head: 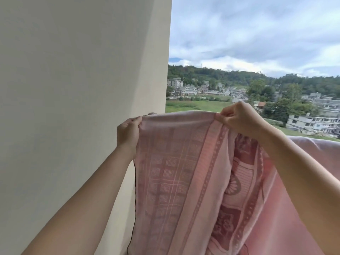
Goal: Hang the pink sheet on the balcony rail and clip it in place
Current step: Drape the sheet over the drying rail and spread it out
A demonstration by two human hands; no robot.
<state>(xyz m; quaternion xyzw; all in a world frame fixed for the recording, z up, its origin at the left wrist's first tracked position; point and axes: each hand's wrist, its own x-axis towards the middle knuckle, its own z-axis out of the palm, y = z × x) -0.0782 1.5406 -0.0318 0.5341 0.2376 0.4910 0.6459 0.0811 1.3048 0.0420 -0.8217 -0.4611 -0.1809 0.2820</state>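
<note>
Two hands up at the sheet's top edge: left hand (128,133) grips the left corner beside the wall (73,107), pink sheet (184,172) hangs down between, right hand (237,118) pinches a fold; more sheet drapes far right.

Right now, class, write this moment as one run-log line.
step: hanging | left grip: holds sheet corner by wall | right grip: pinches top edge | clips: none seen

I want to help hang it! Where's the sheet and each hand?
sheet (174,162), head view, checked panel.
left hand (128,132), head view, back of hand.
right hand (239,118), head view, back of hand.
</note>
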